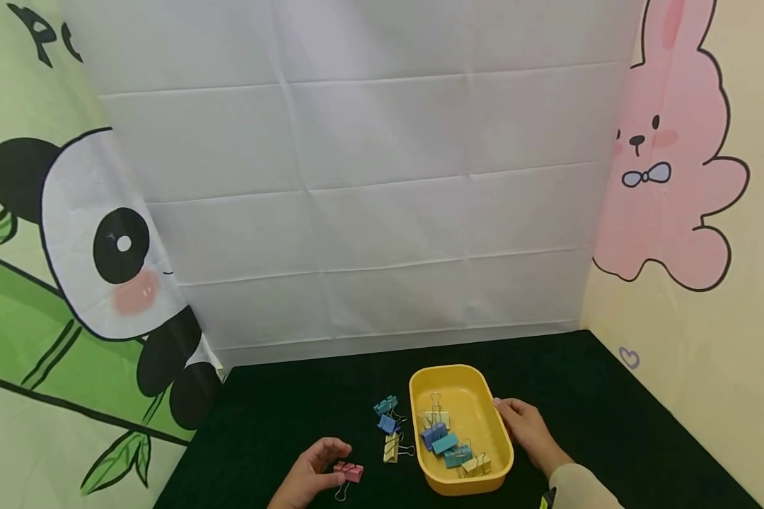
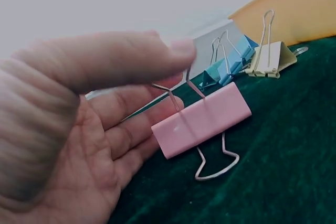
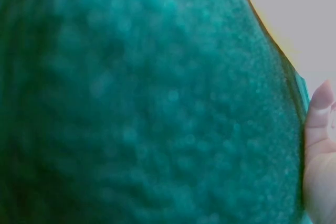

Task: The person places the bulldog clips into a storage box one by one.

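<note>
A pink binder clip [image 2: 202, 120] hangs from my left hand [image 1: 312, 470], which pinches one of its wire handles between thumb and fingers. The clip's other handle points downward over the dark green cloth. My right hand [image 1: 531, 433] is at the right side of a yellow tray [image 1: 499, 431], fingertips right at its rim. How those fingers bend against the tray I cannot tell. Inside the tray lie several binder clips [image 1: 446, 443] in blue, teal and pale yellow. Only part of the right hand [image 3: 319, 140] shows at the edge of the right wrist view.
Left of the tray, a teal binder clip [image 1: 385, 405], a blue binder clip [image 1: 388, 423] and a pale yellow binder clip [image 1: 391, 448] lie in a row on the cloth-covered table [image 1: 280, 403]. A white sheet [image 1: 382, 177] hangs behind the table, with printed walls on both sides.
</note>
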`<state>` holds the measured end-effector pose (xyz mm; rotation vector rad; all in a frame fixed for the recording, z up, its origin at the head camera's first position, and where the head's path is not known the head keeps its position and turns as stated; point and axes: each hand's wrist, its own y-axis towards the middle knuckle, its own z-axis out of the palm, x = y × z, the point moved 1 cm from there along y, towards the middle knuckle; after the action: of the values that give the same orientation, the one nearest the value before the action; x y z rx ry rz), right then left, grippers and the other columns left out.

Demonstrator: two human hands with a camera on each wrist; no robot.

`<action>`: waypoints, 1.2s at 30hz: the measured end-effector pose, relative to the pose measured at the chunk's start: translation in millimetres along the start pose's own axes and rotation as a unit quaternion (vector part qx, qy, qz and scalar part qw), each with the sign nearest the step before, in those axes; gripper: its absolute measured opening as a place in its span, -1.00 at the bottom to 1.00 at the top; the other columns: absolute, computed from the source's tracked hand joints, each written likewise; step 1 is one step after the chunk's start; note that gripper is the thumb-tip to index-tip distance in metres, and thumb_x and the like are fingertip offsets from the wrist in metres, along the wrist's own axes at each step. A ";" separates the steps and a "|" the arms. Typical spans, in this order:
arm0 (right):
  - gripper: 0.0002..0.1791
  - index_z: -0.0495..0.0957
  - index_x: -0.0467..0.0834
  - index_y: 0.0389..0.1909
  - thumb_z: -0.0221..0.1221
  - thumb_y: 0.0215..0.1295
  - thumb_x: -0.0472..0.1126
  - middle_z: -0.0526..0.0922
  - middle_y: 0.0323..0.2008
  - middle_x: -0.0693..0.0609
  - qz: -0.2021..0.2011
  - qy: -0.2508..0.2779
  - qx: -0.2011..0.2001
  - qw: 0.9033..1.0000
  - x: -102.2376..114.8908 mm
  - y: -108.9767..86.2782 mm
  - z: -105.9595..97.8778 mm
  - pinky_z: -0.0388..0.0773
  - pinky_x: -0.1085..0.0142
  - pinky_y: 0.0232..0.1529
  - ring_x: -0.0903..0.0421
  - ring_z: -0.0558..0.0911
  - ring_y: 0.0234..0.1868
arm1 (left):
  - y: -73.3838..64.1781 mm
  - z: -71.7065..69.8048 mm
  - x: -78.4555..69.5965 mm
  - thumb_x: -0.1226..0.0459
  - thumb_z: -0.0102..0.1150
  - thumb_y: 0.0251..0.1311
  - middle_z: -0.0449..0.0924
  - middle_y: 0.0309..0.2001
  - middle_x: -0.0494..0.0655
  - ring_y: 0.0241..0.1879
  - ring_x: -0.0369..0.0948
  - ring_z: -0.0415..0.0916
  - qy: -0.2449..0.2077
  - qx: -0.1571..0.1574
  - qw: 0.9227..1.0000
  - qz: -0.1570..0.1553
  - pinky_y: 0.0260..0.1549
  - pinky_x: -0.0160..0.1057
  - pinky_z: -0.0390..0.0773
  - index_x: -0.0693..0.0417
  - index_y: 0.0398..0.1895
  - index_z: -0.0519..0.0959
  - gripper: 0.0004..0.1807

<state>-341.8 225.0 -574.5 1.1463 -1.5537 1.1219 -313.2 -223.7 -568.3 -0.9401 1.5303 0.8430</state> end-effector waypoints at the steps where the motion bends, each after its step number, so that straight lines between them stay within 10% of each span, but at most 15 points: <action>1: -0.46 0.56 -0.23 0.07 0.06 0.50 0.19 0.63 -0.26 -0.08 0.001 -0.001 0.000 1.000 0.0 -0.2 0.0 0.67 0.23 -0.28 0.02 0.64 -0.35 | 0.0 -0.1 0.1 0.41 0.26 0.23 0.46 0.22 0.33 0.25 0.10 0.43 0.005 0.006 1.000 0.002 0.20 -0.11 0.48 0.35 0.16 0.43 -0.56; 6: -0.48 0.56 -0.23 0.07 0.05 0.51 0.17 0.63 -0.26 -0.08 0.000 -0.002 -0.001 1.000 0.2 0.0 0.0 0.67 0.22 -0.28 0.01 0.64 -0.35 | 2.3 -1.6 6.1 0.36 0.27 0.27 0.54 0.12 0.25 0.06 -0.02 0.53 0.009 0.003 1.000 -0.006 0.01 -0.21 0.57 0.34 0.04 0.52 -0.67; 14: -0.44 0.56 -0.22 0.07 0.06 0.49 0.21 0.62 -0.27 -0.08 -0.003 -0.005 -0.002 1.000 0.3 -0.4 -0.7 0.66 0.23 -0.29 0.01 0.63 -0.35 | 6.7 4.4 5.8 0.20 0.37 0.21 0.65 -0.04 0.10 -0.05 -0.06 0.57 0.018 -0.090 0.995 -0.033 -0.08 -0.15 0.60 0.27 -0.11 0.61 -0.67; 24: -0.46 0.56 -0.23 0.07 0.05 0.50 0.19 0.62 -0.25 -0.08 -0.004 -0.006 -0.004 1.000 -0.9 -0.6 0.0 0.66 0.22 -0.28 0.02 0.63 -0.34 | 14.5 10.9 -4.4 0.21 0.33 0.23 0.66 -0.21 0.01 -0.21 -0.11 0.62 0.022 -0.229 0.968 -0.096 -0.25 -0.15 0.60 0.21 -0.11 0.59 -0.72; 36: -0.39 0.56 -0.22 0.08 0.05 0.47 0.27 0.64 -0.23 -0.08 -0.003 -0.010 -0.003 1.000 1.3 -2.5 0.4 0.68 0.22 -0.26 0.02 0.65 -0.33 | 23.0 18.1 -20.5 0.23 0.26 0.32 0.63 -0.21 0.06 -0.25 -0.09 0.62 -0.059 -0.282 0.950 -0.119 -0.30 -0.13 0.67 0.25 -0.01 0.53 -0.69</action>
<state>-339.6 223.9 -573.0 1.1596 -1.5669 1.1049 -324.5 -195.1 -550.2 -1.4272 1.0544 1.1622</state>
